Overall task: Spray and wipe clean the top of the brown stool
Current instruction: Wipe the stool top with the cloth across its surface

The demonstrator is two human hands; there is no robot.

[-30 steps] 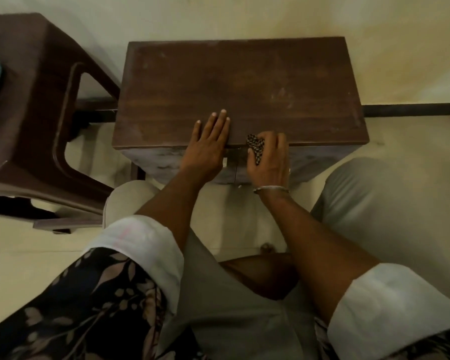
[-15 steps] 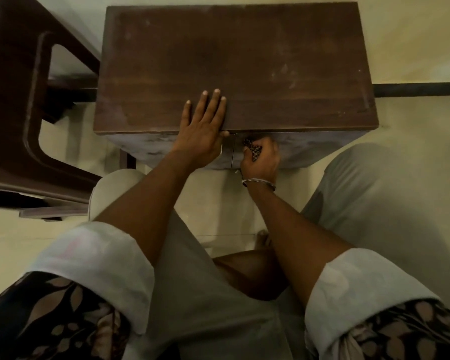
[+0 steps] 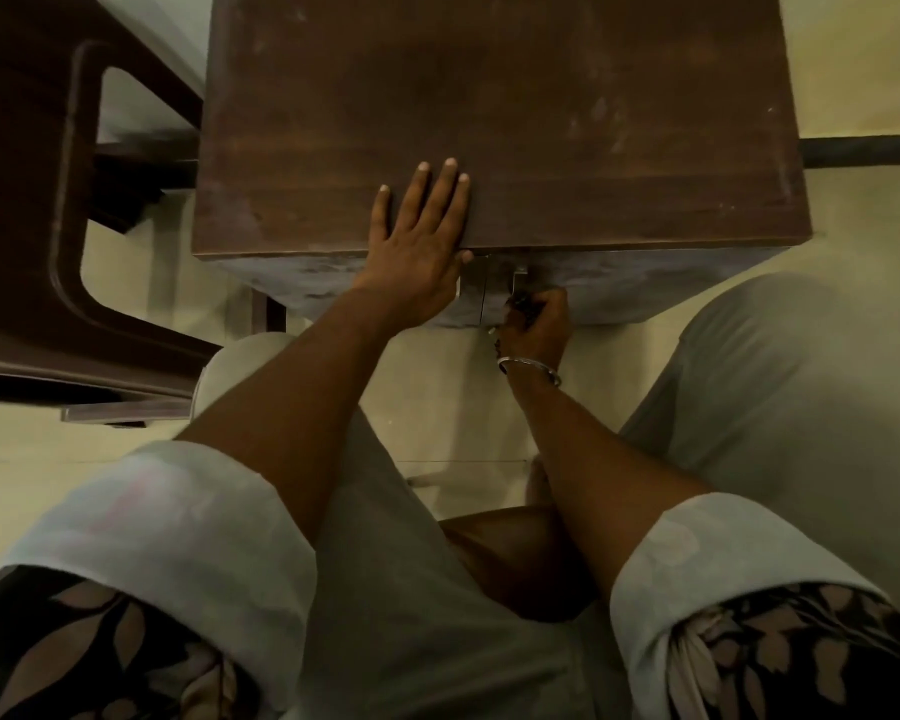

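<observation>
At stool front edge | left hand lay flat on top, fingers straight, likely steadying it | right hand clutched cloth against front face, probably wiping there.

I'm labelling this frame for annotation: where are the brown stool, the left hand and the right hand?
brown stool (image 3: 567,96): head view, bare middle of its top.
left hand (image 3: 419,252): head view, back of the hand, flat on the stool's near edge.
right hand (image 3: 536,324): head view, knuckles, curled round a cloth (image 3: 519,304).
</observation>
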